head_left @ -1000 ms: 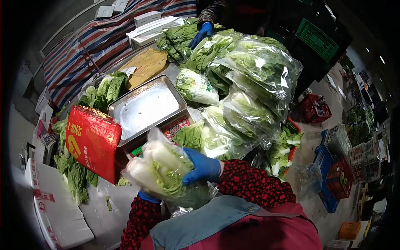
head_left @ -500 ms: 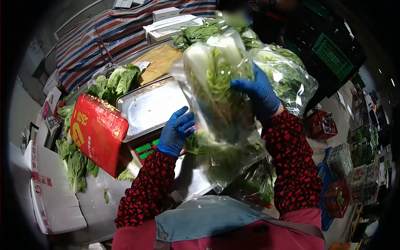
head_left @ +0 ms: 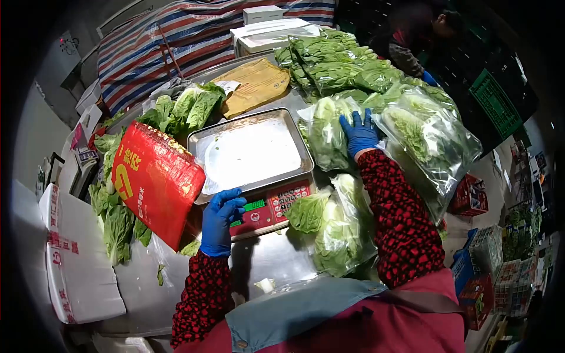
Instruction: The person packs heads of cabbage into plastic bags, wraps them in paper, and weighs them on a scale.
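My right hand (head_left: 360,134), in a blue glove, rests with fingers spread on a clear bag of leafy greens (head_left: 328,138) at the right side of the scale. My left hand (head_left: 219,223), also gloved, hovers by the front left of the red digital scale (head_left: 273,207); its fingers are loosely bent and hold nothing. A shallow metal tray (head_left: 250,191) sits on the scale, with only small scraps in it. Nearer to me lies another bagged head of greens (head_left: 341,235), its leaves poking out. Right of my right hand is a larger bagged cabbage (head_left: 421,132).
Loose lettuce (head_left: 188,109) and a red printed bag (head_left: 156,182) lie left of the tray. Behind are brown cardboard (head_left: 253,85), a pile of bagged greens (head_left: 341,65) and a white foam box (head_left: 273,34). A co-worker (head_left: 412,44) bends at the back right.
The bagged greens that my right hand held up in front of me are down among the bags at the right. My left hand has drawn back towards me and left. The tray is in fuller view.
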`<state>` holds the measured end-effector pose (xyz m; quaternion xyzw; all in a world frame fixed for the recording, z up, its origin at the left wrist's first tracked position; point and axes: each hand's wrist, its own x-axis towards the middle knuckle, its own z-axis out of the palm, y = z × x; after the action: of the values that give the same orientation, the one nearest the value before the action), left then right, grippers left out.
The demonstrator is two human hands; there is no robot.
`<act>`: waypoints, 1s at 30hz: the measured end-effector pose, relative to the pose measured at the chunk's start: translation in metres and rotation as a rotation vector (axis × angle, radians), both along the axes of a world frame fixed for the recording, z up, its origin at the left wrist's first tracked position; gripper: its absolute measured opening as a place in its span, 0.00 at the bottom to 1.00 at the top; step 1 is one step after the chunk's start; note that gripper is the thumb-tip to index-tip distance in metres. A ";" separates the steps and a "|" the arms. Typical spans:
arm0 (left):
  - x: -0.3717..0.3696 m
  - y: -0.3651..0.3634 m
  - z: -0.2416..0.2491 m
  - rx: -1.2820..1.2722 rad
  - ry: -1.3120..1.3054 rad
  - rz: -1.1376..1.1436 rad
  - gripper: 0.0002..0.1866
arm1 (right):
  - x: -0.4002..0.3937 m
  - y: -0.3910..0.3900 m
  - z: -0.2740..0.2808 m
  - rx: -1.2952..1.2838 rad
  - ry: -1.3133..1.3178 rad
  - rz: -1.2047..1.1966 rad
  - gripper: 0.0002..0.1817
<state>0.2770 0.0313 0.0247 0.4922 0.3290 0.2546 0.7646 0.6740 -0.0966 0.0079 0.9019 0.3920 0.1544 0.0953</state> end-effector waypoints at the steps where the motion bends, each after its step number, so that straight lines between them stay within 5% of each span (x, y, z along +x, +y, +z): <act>1: -0.007 0.001 -0.001 -0.003 0.006 0.015 0.15 | 0.008 0.002 -0.006 0.023 0.006 0.026 0.31; 4: -0.040 0.012 -0.006 0.350 -0.027 0.164 0.16 | 0.013 0.005 0.005 0.064 0.140 0.049 0.32; 6: -0.063 0.026 -0.019 0.818 0.092 0.462 0.21 | 0.012 0.006 0.017 0.014 0.058 0.033 0.34; 7: -0.083 0.031 -0.015 0.920 0.332 0.549 0.30 | 0.010 0.013 0.028 0.008 0.053 0.009 0.34; 8: -0.101 0.039 -0.016 0.919 0.365 0.597 0.30 | 0.005 0.002 0.025 0.314 0.088 0.136 0.37; 10: -0.134 0.059 -0.031 1.312 0.849 0.879 0.40 | -0.001 -0.003 0.041 0.419 0.137 0.262 0.36; 11: -0.154 0.071 -0.052 1.265 0.981 0.929 0.52 | -0.016 -0.002 0.048 0.458 0.170 0.324 0.32; 12: -0.169 0.084 -0.073 1.263 0.995 0.937 0.52 | -0.034 -0.001 0.054 0.497 0.203 0.377 0.28; 14: -0.194 0.114 -0.125 0.679 0.909 1.135 0.58 | -0.073 0.015 0.047 0.735 0.364 0.605 0.20; 15: -0.216 0.143 -0.185 0.508 0.728 1.014 0.61 | -0.102 0.025 0.049 0.786 0.535 0.640 0.18; 18: -0.200 0.159 -0.205 0.190 0.129 0.929 0.49 | -0.186 0.060 0.062 0.665 0.720 0.800 0.17; 21: -0.186 0.171 -0.177 -0.251 -0.160 0.681 0.21 | -0.244 0.100 0.046 0.598 0.825 0.948 0.17; 24: -0.200 0.151 -0.128 -0.168 -0.369 0.714 0.19 | -0.281 0.139 0.046 0.600 0.816 1.074 0.16; 26: -0.252 0.118 -0.085 -0.041 -0.269 0.652 0.21 | -0.296 0.160 0.051 0.632 0.955 1.010 0.17; 28: -0.328 0.084 -0.062 -0.030 -0.066 0.506 0.23 | -0.301 0.188 0.048 0.655 1.086 0.962 0.16; 30: -0.424 0.053 -0.092 0.010 0.325 0.456 0.25 | -0.307 0.218 0.035 0.716 1.279 0.891 0.15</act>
<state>-0.1472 0.0847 -0.0669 0.4435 0.5485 0.3396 0.6222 0.3666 0.1216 0.0428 0.5533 0.6156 -0.2465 -0.5041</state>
